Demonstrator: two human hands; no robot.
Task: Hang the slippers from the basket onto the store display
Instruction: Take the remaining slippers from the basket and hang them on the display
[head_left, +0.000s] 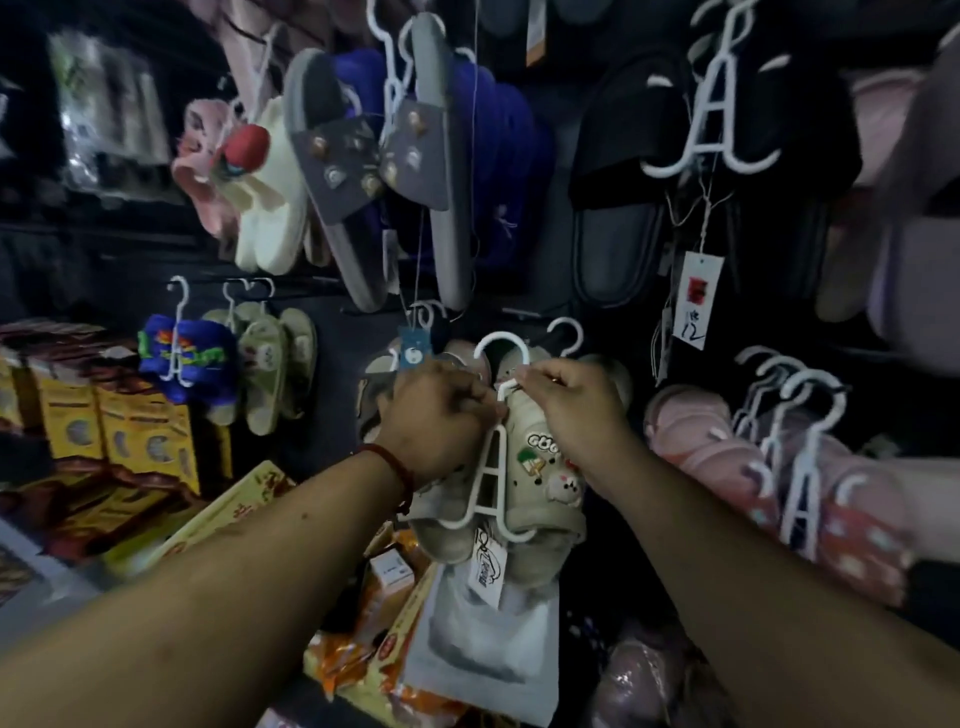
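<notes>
The dark store display fills the frame, hung with slippers. At centre, a beige slipper pair sits on a white hanger. The left hand grips the hanger's stem with curled fingers. The right hand pinches its neck below the hook. A paper tag dangles beneath.

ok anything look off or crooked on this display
Only a small thing: the grey studded slides near the top hang splayed, one slanting sideways while the other hangs nearly straight. The beige slippers are on the white hanger, gripped by the left hand and right hand. Nothing looks damaged or dropped.
</notes>
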